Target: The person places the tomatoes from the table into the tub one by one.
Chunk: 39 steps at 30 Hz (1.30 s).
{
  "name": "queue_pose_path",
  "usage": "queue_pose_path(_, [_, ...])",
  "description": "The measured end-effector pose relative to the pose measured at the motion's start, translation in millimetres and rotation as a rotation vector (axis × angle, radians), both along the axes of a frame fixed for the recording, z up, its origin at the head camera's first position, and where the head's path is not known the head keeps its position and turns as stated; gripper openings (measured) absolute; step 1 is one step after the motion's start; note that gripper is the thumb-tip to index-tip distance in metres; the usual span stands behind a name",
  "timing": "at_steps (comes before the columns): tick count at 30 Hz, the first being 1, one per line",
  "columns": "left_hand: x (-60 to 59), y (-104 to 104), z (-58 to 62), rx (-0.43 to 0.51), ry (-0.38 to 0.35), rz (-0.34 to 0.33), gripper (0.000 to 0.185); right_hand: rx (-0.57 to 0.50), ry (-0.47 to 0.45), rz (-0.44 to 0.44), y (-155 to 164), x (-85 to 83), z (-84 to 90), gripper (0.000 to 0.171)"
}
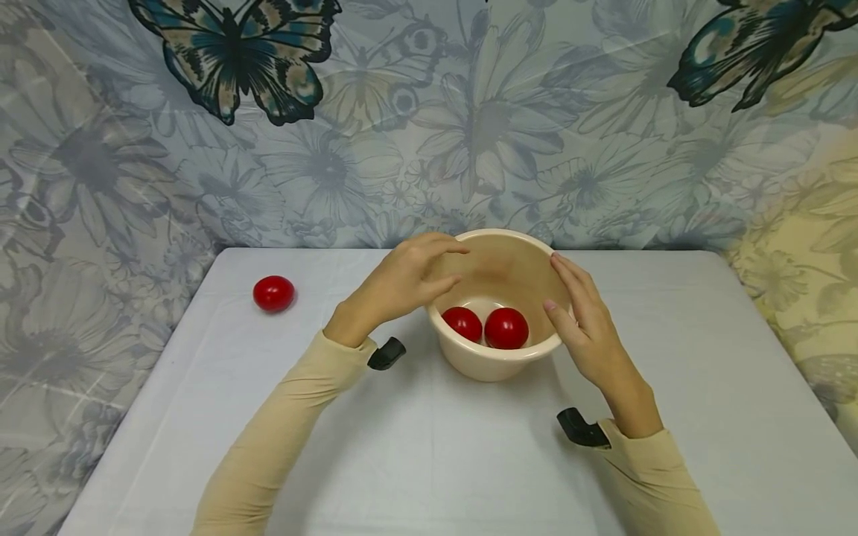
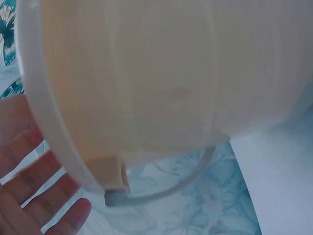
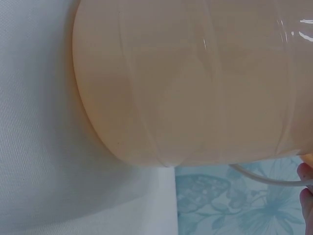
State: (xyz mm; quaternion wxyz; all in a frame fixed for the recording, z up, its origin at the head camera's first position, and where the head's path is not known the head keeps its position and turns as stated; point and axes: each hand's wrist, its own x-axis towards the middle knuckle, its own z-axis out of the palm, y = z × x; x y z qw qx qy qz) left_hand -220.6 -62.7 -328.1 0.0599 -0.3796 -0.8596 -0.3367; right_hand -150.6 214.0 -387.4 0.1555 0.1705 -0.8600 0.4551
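Note:
A cream plastic bowl (image 1: 492, 365) stands on the white table, with two red tomatoes (image 1: 462, 323) (image 1: 506, 328) lying side by side in it. My left hand (image 1: 429, 272) hovers at the bowl's left rim, fingers reaching over the edge, relaxed and holding nothing. My right hand (image 1: 570, 294) lies against the right rim with its fingers straight. In the left wrist view the bowl's wall (image 2: 171, 73) fills the frame and my spread fingers (image 2: 29, 196) stay apart from it. The right wrist view shows the bowl's side (image 3: 195, 83) and only my fingertips (image 3: 307, 196) at the edge.
A third red tomato (image 1: 273, 293) lies alone on the table (image 1: 429, 461) at the far left. A floral cloth with butterflies (image 1: 234, 59) hangs behind the table and down both sides.

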Motion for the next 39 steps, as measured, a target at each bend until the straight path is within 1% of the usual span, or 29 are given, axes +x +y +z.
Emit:
queue_pose_path(5, [-0.2, -9, 0.9, 0.035, -0.002, -0.004, 0.036, 0.002, -0.001, 0.001, 0, 0.4, 0.1, 0.06])
queue_pose_path(8, [-0.1, -15, 0.9, 0.035, -0.005, 0.008, 0.037, 0.006, 0.003, -0.001, 0, 0.7, 0.0, 0.059])
queue_pose_path(15, [-1.2, -28, -3.8, 0.04, -0.001, 0.032, 0.039, 0.005, 0.002, 0.004, 0, 0.2, 1.0, 0.059])
queue_pose_path(20, [-0.5, -39, -7.9, 0.024, -0.019, 0.061, 0.042, 0.0, -0.009, 0.008, 0, 0.4, 1.8, 0.059])
queue_pose_path(33, [1.5, -72, -20.1, -0.039, -0.05, 0.176, 0.046, 0.003, -0.002, 0.004, 0, -0.8, -0.4, 0.059])
queue_pose_path(39, [2.7, -83, -24.1, -0.045, -0.056, 0.186, 0.047, -0.006, -0.013, 0.004, 0, -1.3, 1.0, 0.06])
